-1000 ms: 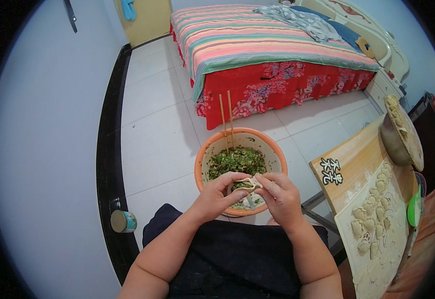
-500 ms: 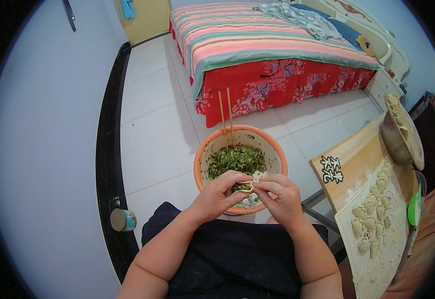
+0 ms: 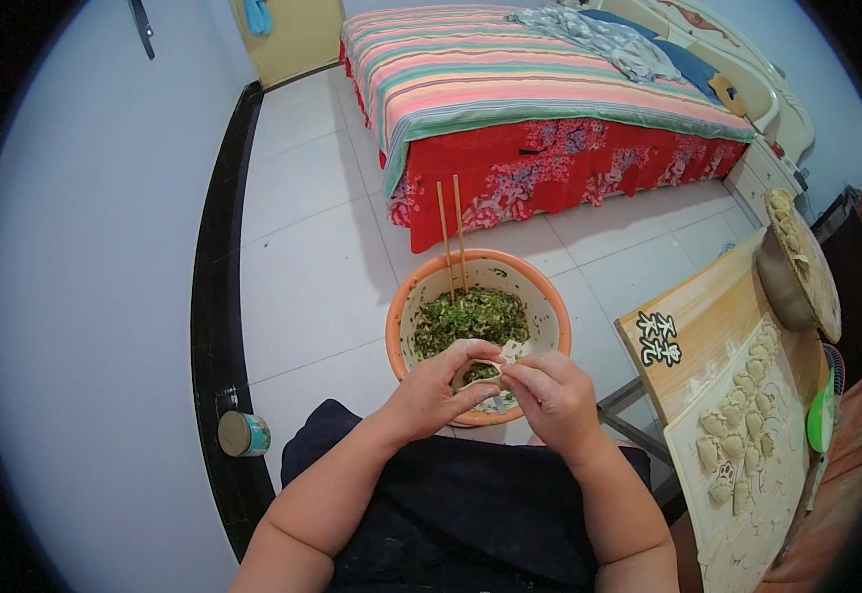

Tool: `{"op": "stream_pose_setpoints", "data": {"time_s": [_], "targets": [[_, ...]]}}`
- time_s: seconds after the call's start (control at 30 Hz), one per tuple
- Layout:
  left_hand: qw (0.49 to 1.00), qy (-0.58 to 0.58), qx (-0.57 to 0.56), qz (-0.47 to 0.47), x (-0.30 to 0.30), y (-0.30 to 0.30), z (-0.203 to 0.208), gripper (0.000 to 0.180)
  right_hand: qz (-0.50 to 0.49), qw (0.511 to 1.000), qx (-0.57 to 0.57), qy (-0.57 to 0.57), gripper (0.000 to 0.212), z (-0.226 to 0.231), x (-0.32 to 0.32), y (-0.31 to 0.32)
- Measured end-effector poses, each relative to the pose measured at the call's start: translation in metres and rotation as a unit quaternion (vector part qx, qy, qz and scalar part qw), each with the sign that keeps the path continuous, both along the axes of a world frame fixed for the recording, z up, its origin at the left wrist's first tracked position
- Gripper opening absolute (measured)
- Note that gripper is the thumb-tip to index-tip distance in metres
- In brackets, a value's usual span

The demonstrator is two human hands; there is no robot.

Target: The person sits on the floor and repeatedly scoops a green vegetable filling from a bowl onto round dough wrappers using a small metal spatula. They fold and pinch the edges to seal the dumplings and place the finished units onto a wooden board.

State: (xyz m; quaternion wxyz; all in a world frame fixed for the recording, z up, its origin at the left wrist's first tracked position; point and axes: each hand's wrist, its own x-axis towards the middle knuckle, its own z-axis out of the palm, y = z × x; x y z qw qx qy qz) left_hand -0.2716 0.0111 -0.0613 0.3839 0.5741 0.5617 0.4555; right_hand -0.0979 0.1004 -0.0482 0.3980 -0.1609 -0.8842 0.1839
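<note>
Over the near rim of an orange-rimmed basin [image 3: 398, 321], a round dumpling wrapper [image 3: 480, 380] with dark green filling in it lies in the curve of my left hand [image 3: 438, 385]. Its fingers and thumb wrap round the wrapper's sides. My right hand [image 3: 551, 391] pinches the wrapper's right edge between thumb and fingers. Chopped green filling [image 3: 470, 320] fills the basin, and two chopsticks [image 3: 445, 242] stand upright in it. Something pale [image 3: 513, 350] shows just behind my right fingertips; I cannot make out what it is.
At right, a wooden table [image 3: 693, 296] bears a floured board [image 3: 693, 435] with several finished dumplings [image 3: 733, 420]. A pot [image 3: 786, 282] with a dumpling-laden round tray [image 3: 804, 259] and a green bowl [image 3: 821, 417] stand there too. A jar [image 3: 243, 434] sits by the left wall; a bed [image 3: 549, 89] stands beyond.
The wrapper's mouth shows rounder and more of the filling is visible. My hands stay nearly in place, with the right fingers slightly shifted. The whole view has moved a little.
</note>
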Motion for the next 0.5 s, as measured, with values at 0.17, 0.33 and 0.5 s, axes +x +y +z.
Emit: {"op": "stream_pose_setpoints", "data": {"time_s": [0.17, 0.33, 0.5], "targets": [[0.997, -0.076, 0.01, -0.013, 0.001, 0.0, -0.0035, 0.035, -0.043, 0.999, -0.001, 0.011, 0.022, -0.0064, -0.0037, -0.0008], [0.996, -0.087, 0.016, -0.02, -0.0013, -0.0006, 0.0009, 0.028, -0.03, 0.997, -0.073, 0.02, 0.019, -0.0031, -0.0001, 0.0001], [0.998, -0.056, 0.025, -0.024, -0.0014, -0.0001, 0.0034, 0.019, -0.012, 0.992, -0.122, 0.01, 0.018, 0.0018, 0.0017, -0.0003]]}}
